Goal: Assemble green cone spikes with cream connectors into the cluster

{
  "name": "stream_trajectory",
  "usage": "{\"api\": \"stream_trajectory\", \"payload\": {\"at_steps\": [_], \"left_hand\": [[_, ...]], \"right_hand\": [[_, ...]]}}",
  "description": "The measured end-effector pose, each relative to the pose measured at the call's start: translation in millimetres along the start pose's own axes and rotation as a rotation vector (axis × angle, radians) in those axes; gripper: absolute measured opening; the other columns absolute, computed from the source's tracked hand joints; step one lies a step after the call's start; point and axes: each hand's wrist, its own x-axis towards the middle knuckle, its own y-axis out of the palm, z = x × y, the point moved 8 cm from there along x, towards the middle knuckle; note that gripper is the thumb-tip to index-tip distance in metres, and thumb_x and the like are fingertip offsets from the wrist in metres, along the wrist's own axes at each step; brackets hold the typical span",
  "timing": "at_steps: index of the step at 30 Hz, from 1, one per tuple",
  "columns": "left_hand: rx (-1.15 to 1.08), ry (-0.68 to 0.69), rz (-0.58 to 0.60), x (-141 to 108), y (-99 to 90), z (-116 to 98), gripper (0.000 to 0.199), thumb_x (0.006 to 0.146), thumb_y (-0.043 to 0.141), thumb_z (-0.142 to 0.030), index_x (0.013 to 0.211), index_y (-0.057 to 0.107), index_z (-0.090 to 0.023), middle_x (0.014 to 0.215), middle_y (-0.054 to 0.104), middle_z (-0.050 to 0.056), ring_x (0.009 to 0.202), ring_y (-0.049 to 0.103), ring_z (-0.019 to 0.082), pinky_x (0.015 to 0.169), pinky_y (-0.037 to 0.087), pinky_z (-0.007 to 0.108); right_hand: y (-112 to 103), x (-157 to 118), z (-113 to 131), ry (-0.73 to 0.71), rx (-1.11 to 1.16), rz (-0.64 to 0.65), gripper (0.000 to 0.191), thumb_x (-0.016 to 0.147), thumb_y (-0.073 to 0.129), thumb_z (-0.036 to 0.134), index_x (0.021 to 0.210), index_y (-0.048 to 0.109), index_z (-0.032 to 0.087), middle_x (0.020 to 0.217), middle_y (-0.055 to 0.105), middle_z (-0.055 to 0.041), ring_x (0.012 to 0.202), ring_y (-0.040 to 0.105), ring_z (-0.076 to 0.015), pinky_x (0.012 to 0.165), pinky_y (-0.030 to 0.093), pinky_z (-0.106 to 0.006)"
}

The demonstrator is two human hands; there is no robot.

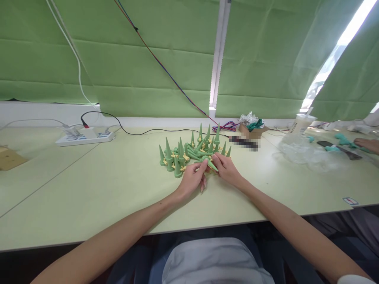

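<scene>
The left hand had its thumb and forefinger closed on a green cone, its other fingers curled loosely beneath; the right hand met it from the other side, thumb and fingers bent in close at the cone – whether they pinched the cone itself or a small part on it, I could not tell. The cone lay tilted between the two hands, its tip toward the person, just in front of a cluster of cones on the table; many of those stood upright on their wide ends, with small yellow bits on or among them, while others lay on their sides in the middle.

Behind the cluster ran a black cable, linked to a power strip at the left; coiled wires lay beside a box that held foil and something dark green; a blurred-out object sat just in front of them. Farther right stood a cup, with clear plastic before it; at the right edge – well apart – was another person's hand.
</scene>
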Motion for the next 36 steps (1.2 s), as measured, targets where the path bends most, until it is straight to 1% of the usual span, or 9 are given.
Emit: {"api": "stream_trajectory", "payload": {"at_steps": [6,10,16,20,23,27,30,33,36], "left_hand": [[-0.001,0.012,0.052,1,0.7,3,0.051,0.09,0.05,-0.064,0.076,0.059,-0.015,0.043,0.053,-0.002,0.032,0.047,0.011,0.035,0.036,0.022],[0.02,0.015,0.06,1,-0.1,6,0.048,0.089,0.053,-0.063,0.078,0.059,-0.016,0.044,0.053,-0.002,0.033,0.047,0.01,0.036,0.038,0.022],[0.092,0.05,-0.023,-1,-7.3,1,0.039,0.081,0.066,-0.057,0.081,0.058,-0.019,0.04,0.049,-0.006,0.031,0.041,0.009,0.037,0.035,0.022],[0.128,0.073,-0.071,-5,-9.5,-7,0.035,0.08,0.068,-0.053,0.083,0.056,-0.02,0.04,0.047,-0.008,0.032,0.038,0.008,0.038,0.033,0.022],[0.144,0.093,-0.079,-6,-8.7,-11,0.032,0.081,0.069,-0.049,0.085,0.052,-0.021,0.039,0.044,-0.009,0.033,0.036,0.007,0.039,0.032,0.021],[0.148,0.144,-0.113,-6,-11.2,-11,0.03,0.081,0.07,-0.043,0.091,0.051,-0.022,0.041,0.041,-0.011,0.035,0.039,0.008,0.039,0.032,0.021],[0.153,0.19,-0.142,-4,-13.9,-9,0.027,0.082,0.069,-0.039,0.097,0.056,-0.021,0.052,0.047,-0.008,0.037,0.043,0.008,0.039,0.034,0.021],[0.172,0.262,-0.17,-4,-15.6,-12,0.025,0.082,0.069,-0.036,0.101,0.063,-0.021,0.077,0.057,-0.001,0.044,0.047,0.006,0.041,0.038,0.021],[0.213,0.327,-0.184,-6,-15.5,-17,0.021,0.084,0.067,-0.033,0.1,0.066,-0.021,0.092,0.056,0.001,0.048,0.048,0.004,0.043,0.04,0.02]], "right_hand": [[1,0,-2,-0.014,0.004,0.02,0.047,0.103,0.031,0.05,0.065,0.038,0.022,0.053,0.046,0.0033,0.05,0.041,-0.0128,0.055,0.034,-0.027],[1,0,-2,-0.015,-0.027,0.017,0.047,0.103,0.03,0.051,0.065,0.037,0.022,0.054,0.046,0.0024,0.052,0.042,-0.0138,0.056,0.034,-0.028],[0,1,0,-0.023,-0.067,0.002,0.046,0.102,0.029,0.053,0.067,0.034,0.023,0.057,0.042,0.0021,0.054,0.04,-0.0146,0.055,0.033,-0.028],[2,0,-1,-0.002,-0.017,0.03,0.048,0.102,0.028,0.053,0.066,0.035,0.023,0.053,0.042,0.0022,0.051,0.04,-0.0147,0.055,0.034,-0.029],[3,-1,-2,0.013,0.037,0.054,0.049,0.102,0.028,0.053,0.065,0.036,0.023,0.05,0.043,0.0023,0.049,0.042,-0.0146,0.054,0.035,-0.029],[4,-2,0,0.007,0.048,0.069,0.051,0.102,0.028,0.054,0.063,0.038,0.023,0.05,0.047,0.0014,0.049,0.044,-0.0147,0.054,0.037,-0.029],[5,-3,2,0.01,0.06,0.081,0.053,0.102,0.029,0.055,0.062,0.041,0.023,0.049,0.047,0.0013,0.048,0.044,-0.0142,0.054,0.037,-0.029],[8,-2,1,0.037,0.111,0.105,0.056,0.101,0.03,0.056,0.059,0.041,0.022,0.047,0.047,0.0014,0.046,0.043,-0.0129,0.053,0.037,-0.028],[10,-1,-1,0.071,0.166,0.127,0.059,0.101,0.032,0.057,0.054,0.039,0.021,0.044,0.046,0.0012,0.043,0.042,-0.0117,0.052,0.037,-0.027]]}}
